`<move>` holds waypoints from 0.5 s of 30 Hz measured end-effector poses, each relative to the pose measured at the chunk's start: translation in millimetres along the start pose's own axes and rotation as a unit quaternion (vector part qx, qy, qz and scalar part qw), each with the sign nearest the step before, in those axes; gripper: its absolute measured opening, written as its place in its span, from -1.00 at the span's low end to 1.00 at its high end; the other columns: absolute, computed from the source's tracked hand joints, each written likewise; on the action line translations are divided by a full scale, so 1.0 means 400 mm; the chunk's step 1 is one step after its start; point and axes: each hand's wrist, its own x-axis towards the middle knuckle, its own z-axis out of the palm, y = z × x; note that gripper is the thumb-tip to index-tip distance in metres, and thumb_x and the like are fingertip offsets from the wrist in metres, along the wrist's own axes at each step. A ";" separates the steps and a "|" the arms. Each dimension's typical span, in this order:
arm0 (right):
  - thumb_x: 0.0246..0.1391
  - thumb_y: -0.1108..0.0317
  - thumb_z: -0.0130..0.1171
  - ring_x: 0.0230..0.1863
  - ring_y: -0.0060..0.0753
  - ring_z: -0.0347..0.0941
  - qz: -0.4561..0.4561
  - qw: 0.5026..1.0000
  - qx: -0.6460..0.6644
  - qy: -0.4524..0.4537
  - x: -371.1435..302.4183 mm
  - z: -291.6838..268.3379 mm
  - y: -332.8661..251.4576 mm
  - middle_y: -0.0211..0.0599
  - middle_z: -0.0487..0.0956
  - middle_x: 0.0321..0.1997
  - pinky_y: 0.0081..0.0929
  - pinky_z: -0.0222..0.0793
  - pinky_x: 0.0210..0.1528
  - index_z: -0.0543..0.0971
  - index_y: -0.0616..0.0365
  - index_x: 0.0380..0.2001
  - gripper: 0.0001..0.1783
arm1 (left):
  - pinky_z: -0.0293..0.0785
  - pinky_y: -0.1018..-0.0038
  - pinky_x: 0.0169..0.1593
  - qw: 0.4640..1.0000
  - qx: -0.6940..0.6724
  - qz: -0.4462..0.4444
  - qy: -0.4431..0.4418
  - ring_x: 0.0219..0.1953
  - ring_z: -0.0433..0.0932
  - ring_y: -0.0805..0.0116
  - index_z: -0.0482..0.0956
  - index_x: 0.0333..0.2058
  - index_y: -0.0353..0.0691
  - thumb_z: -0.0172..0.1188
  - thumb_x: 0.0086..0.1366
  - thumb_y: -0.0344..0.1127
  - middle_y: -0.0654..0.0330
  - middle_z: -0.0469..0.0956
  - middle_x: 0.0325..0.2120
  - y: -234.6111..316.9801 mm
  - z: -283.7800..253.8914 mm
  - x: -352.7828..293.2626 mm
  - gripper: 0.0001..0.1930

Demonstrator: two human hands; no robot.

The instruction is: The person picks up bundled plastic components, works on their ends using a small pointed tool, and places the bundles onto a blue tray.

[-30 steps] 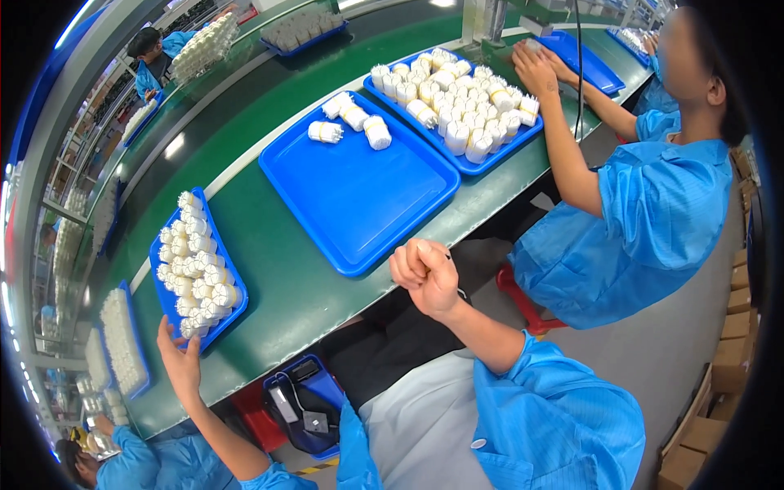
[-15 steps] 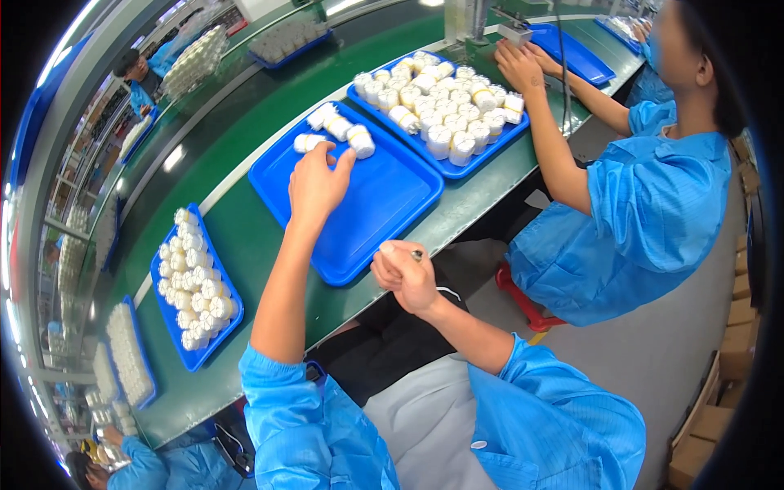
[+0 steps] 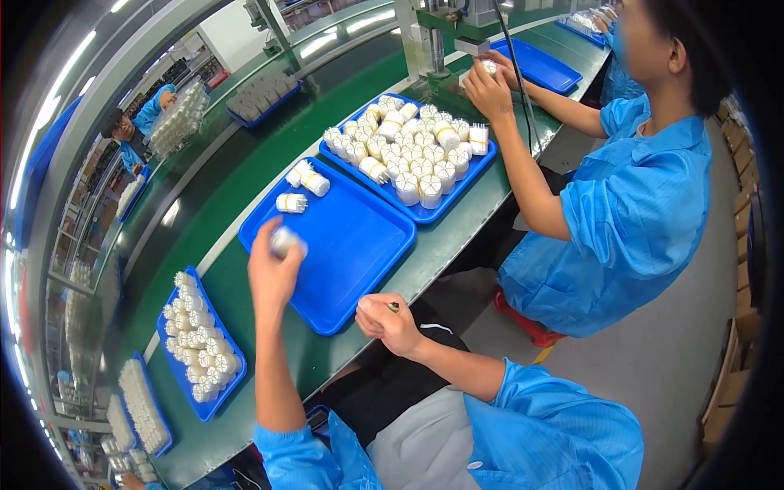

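My left hand (image 3: 272,278) grips one white cylindrical piece (image 3: 286,242), blurred by motion, over the left edge of a blue tray (image 3: 347,257). A few similar pieces, white with a thin yellow band (image 3: 291,202), lie on their sides in that tray's far left corner. My right hand (image 3: 390,327) is closed in a fist by the tray's near corner. Out of the top of the fist pokes the end of a small, dark, round-tipped object (image 3: 394,307); the rest of it is hidden by my fingers.
A full blue tray (image 3: 426,216) of white pieces adjoins mine on the right. Further left stands another loaded tray (image 3: 232,385) on the green bench (image 3: 351,349). At right, a co-worker in blue (image 3: 629,188) holds a piece under a bench machine (image 3: 472,45).
My left hand has picked up a white piece and drawn it back left, away from the others. My right fist stays closed by the tray. The co-worker's hands now show a piece.
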 end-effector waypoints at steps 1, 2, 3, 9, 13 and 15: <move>0.33 0.22 -0.02 -0.68 -0.73 -0.06 0.001 1.000 -0.002 0.001 -0.003 -0.002 0.002 -0.63 0.09 -0.72 -0.59 -0.19 -0.62 0.17 0.01 -0.71 -0.51 | 0.50 0.42 -0.16 1.000 -0.003 -0.014 0.012 -0.24 0.56 0.30 0.52 0.01 -0.21 0.21 0.07 -0.36 0.07 0.53 -0.17 0.001 -0.042 -0.053 -0.55; 0.33 0.22 -0.03 -0.68 -0.73 -0.06 0.002 1.000 -0.003 0.002 -0.006 0.004 0.005 -0.62 0.09 -0.72 -0.59 -0.18 -0.62 0.17 0.02 -0.71 -0.51 | 0.49 0.43 -0.20 0.999 0.039 -0.004 0.037 -0.26 0.54 0.28 0.52 -0.07 -0.23 0.21 0.05 -0.38 0.09 0.50 -0.20 0.013 -0.090 -0.104 -0.61; 0.33 0.23 -0.04 -0.68 -0.73 -0.06 0.002 1.000 -0.006 0.003 -0.009 0.006 0.009 -0.62 0.09 -0.72 -0.59 -0.18 -0.62 0.17 0.02 -0.71 -0.51 | 0.47 0.44 -0.25 0.996 0.071 0.001 0.060 -0.28 0.52 0.27 0.51 -0.15 -0.25 0.20 0.04 -0.40 0.11 0.47 -0.24 0.029 -0.123 -0.152 -0.67; 0.34 0.27 -0.09 -0.70 -0.65 -0.08 0.002 1.000 -0.016 0.007 -0.002 0.049 0.025 -0.52 0.08 -0.76 -0.55 -0.16 -0.62 0.12 0.04 -0.73 -0.49 | 0.43 0.37 -0.40 0.984 0.168 -0.046 0.026 -0.44 0.51 0.19 0.46 -0.19 -0.26 0.20 0.05 -0.44 0.06 0.44 -0.27 -0.027 -0.189 -0.342 -0.71; 0.34 0.25 -0.09 -0.71 -0.64 -0.08 0.004 1.000 -0.016 0.011 -0.013 0.064 0.045 -0.50 0.08 -0.76 -0.54 -0.16 -0.62 0.11 0.04 -0.73 -0.48 | 0.43 0.31 -0.39 0.986 0.148 -0.065 0.042 -0.52 0.51 0.16 0.46 -0.21 -0.28 0.24 0.13 -0.39 0.06 0.49 -0.32 -0.046 -0.197 -0.375 -0.74; 0.34 0.25 -0.07 -0.70 -0.66 -0.08 -0.003 1.000 -0.010 0.010 -0.015 0.059 0.053 -0.52 0.09 -0.76 -0.56 -0.16 -0.63 0.12 0.03 -0.73 -0.49 | 0.43 0.30 -0.39 0.985 0.157 -0.047 0.052 -0.54 0.50 0.15 0.46 -0.22 -0.27 0.25 0.14 -0.38 0.05 0.50 -0.35 -0.065 -0.194 -0.369 -0.75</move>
